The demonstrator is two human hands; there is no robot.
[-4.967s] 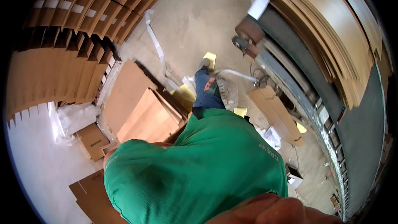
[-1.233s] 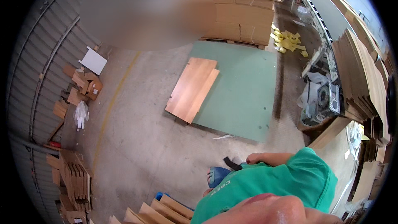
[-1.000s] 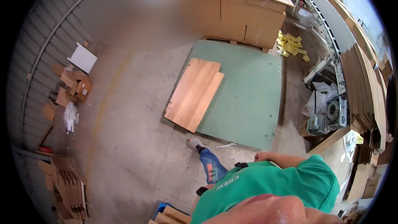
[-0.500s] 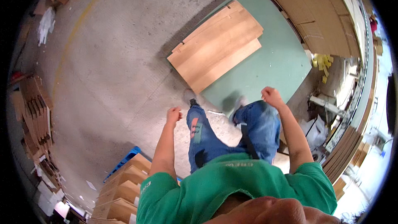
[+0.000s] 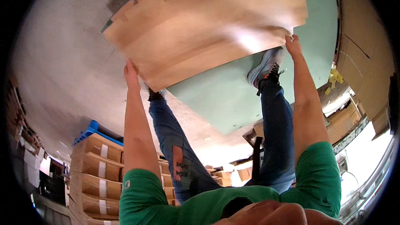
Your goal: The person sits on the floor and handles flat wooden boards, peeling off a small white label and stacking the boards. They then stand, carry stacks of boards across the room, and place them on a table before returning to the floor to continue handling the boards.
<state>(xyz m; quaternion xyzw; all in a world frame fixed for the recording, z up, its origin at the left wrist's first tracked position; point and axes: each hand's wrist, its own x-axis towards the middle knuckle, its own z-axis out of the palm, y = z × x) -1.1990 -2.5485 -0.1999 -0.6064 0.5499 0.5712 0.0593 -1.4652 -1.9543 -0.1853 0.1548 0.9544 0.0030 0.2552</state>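
A wide brown cardboard sheet (image 5: 200, 25) lies over the green board (image 5: 216, 96), with more cardboard showing at its uneven far-left edge. My left hand (image 5: 131, 76) grips the sheet's left edge near the close corner, its fingers partly hidden by the cardboard. At the right close corner my right hand (image 5: 293, 45) is closed on the same sheet. The sheet's surface is bowed and slightly smeared, and its near edge appears raised off the board. Both my arms reach forward, nearly straight.
My right shoe (image 5: 266, 68) stands on the green board; the left is beside it, partly covered. Large cardboard (image 5: 362, 75) leans at the right. Behind on the left, stacked cartons (image 5: 98, 171) stand by a blue pallet (image 5: 89, 131). Yellow scraps (image 5: 333, 79) lie at right.
Both hands have moved forward from beside my legs and taken hold of the cardboard sheet's sides. I have stepped closer, with the right foot now on the green board.
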